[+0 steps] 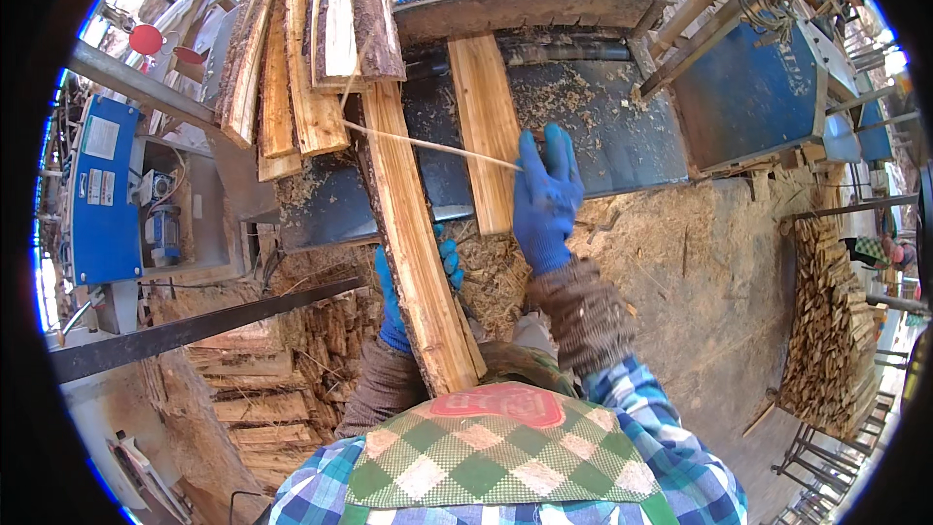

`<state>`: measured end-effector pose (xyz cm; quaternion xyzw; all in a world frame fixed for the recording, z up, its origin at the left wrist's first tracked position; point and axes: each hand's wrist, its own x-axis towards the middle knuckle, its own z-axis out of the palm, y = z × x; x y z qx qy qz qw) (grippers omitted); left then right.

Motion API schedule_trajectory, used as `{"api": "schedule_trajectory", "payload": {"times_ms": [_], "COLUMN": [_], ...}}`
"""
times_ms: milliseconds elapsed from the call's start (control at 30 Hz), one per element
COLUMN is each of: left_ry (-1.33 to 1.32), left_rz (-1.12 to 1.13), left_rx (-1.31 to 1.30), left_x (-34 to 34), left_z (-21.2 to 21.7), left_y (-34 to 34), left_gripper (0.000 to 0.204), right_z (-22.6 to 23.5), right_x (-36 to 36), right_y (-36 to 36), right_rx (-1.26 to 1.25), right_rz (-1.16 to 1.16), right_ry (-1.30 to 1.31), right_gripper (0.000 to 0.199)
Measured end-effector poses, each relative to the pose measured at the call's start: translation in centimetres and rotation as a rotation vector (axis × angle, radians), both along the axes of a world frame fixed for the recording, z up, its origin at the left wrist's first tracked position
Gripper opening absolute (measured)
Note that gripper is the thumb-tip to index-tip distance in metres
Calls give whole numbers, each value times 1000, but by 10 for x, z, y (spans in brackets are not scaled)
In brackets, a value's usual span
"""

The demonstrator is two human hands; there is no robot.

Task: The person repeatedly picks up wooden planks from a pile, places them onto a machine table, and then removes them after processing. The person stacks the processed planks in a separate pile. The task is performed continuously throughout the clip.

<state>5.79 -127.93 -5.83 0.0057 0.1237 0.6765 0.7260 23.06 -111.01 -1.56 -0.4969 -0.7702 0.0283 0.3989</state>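
Checked apron [457, 467] lies below the left hand [391, 299], whose fingers clamp a long board [410, 233], likely stiff, splintery, best held by its edges; whether the right hand [547, 209] grips the thin strip [437, 145], I cannot tell.

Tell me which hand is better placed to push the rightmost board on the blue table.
Likely the right hand: it is beside that board, while the left hand grips another board.

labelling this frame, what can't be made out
All in head view:
left hand's palm: hidden by held plank
flat plank's far end: behind machine housing
whether right hand grips thin strip: hand hides contact
print on white labels: too small
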Motion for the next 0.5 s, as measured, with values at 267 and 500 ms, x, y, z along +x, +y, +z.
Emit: {"api": "schedule_trajectory", "payload": {"times_ms": [267,500], "left_ry": [-74,53], "left_rz": [-70,-92], "left_rx": [150,19], "left_x": [-9,0], "left_z": [6,16], "left_y": [7,-13], "left_gripper": [84,87], "right_z": [9,51], "right_x": [-22,68], "right_y": [51,-127], "right_rx": [-202,-1273], "right_rz": [22,571], "right_ry": [-310,-94], "right_gripper": [42,66]}}
